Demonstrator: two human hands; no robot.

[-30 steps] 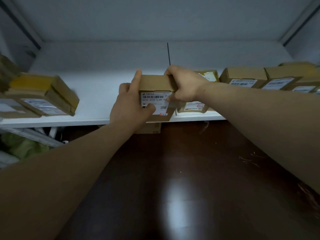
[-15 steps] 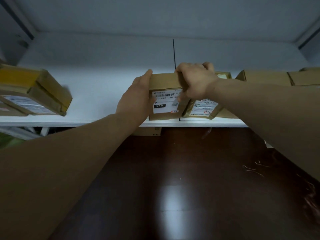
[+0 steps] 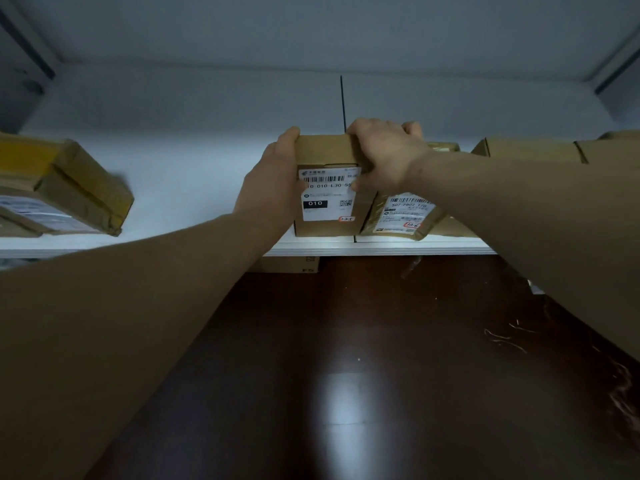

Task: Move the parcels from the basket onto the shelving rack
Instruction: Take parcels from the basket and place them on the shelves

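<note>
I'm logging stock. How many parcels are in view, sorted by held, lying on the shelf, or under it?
Held parcel: 1
Lying on the shelf: at least 5 (yellow-taped parcel, 507 parcel, three right parcels)
Box under the shelf: 1
Total: at least 7; more may be hidden.

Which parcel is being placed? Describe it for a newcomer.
On the white shelf board, at the front edge, a small brown cardboard box stands between the left hand and right hand. Unlike the tape-wrapped parcel to its right, its label carries a black 010 block.
</note>
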